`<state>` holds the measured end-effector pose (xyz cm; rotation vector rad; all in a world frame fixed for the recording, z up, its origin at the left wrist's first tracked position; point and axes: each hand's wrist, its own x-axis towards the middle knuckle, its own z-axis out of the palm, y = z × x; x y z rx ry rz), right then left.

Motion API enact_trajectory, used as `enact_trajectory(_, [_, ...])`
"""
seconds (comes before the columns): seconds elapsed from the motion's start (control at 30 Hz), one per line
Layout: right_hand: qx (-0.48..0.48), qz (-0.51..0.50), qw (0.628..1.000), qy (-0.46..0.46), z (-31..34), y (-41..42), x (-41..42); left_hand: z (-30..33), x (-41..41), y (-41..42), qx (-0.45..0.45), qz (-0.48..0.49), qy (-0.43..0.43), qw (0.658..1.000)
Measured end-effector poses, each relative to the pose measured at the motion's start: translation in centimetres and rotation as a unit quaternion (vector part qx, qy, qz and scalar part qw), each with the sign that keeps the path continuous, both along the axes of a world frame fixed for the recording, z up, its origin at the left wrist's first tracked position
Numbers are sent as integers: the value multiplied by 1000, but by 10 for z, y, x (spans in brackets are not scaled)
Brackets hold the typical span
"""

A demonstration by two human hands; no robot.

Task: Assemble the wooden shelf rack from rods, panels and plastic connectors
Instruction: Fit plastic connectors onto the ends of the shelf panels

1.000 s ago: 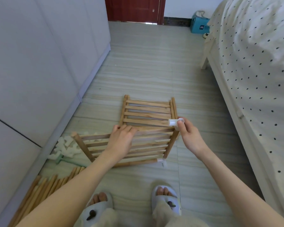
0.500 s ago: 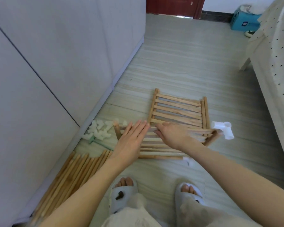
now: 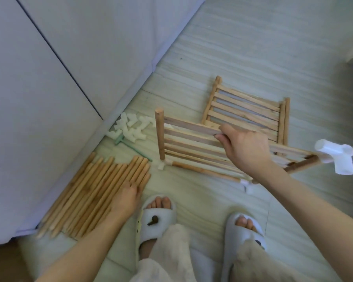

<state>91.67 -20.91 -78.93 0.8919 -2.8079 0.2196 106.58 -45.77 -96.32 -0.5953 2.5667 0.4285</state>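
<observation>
Two hands (image 3: 246,148), panel (image 3: 190,143), rods (image 3: 94,192)

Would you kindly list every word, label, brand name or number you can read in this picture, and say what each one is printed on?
No readable text anywhere in the head view.
Wooden rods, slatted panels, white connectors: no print or labels show.
Slippers: only small dark ornaments, no lettering.
Wall panels and floor: plain, no signs.
</observation>
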Motion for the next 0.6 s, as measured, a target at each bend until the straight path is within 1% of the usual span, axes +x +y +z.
enact_trajectory(0.13, [-9, 2, 1000, -6, -4, 1, 0, -24, -6, 17, -83, -13, -40, 996])
enact_trajectory(0.2, [-12, 7, 1000, -4, -4, 1, 0, -32, -6, 21, -104, -25, -47, 993])
enact_trajectory(0.27, [-6, 10, 1000, -9, -3, 1, 0, -33, -7, 19, -98, -23, -39, 994])
enact_trajectory(0.33, [7, 9, 1000, -14, -2, 1, 0, -26, -7, 14, -66, -23, -17, 997])
enact_trajectory(0.4, [16, 15, 1000, -2, -4, 2, 0, -11, -6, 10, -27, -28, 29, 999])
enact_trajectory(0.43, [23, 18, 1000, -2, -6, 3, -1, 0, -5, 9, -11, -31, 71, 997])
enact_trajectory(0.53, [59, 12, 998, -31, -10, 4, -4, 47, -3, 16, 21, -52, 208, 977])
enact_trajectory(0.6, [66, 11, 996, -51, -9, 6, -3, 82, -5, 24, 16, -98, 261, 960])
